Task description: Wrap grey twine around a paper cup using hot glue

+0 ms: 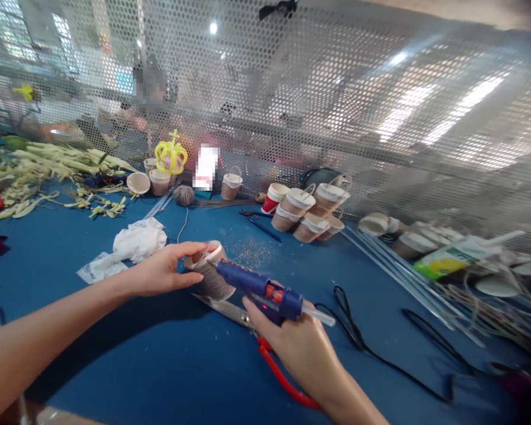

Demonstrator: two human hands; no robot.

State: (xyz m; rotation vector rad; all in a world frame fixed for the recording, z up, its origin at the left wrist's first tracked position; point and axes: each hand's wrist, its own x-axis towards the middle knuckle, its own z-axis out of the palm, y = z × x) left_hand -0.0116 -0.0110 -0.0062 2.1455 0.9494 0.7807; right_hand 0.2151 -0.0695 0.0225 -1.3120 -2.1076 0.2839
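Note:
My left hand (163, 270) grips a small paper cup (210, 273) wrapped in grey yarn, lying tilted on the blue table (159, 354). My right hand (298, 342) holds a blue glue gun (265, 290), its nozzle touching the cup's side. A clear glue stick pokes out of the gun's back end. Red-handled scissors (274, 366) lie under my right hand, blades toward the cup.
Several yarn-wrapped cups (310, 215) are piled at the back centre, with a grey yarn ball (184, 194) and a yellow crown (171, 156). White crumpled paper (137, 239) lies left. Glue sticks (393, 268), a black cord (358, 336) and clutter fill the right. A perforated metal screen (336, 88) closes the back.

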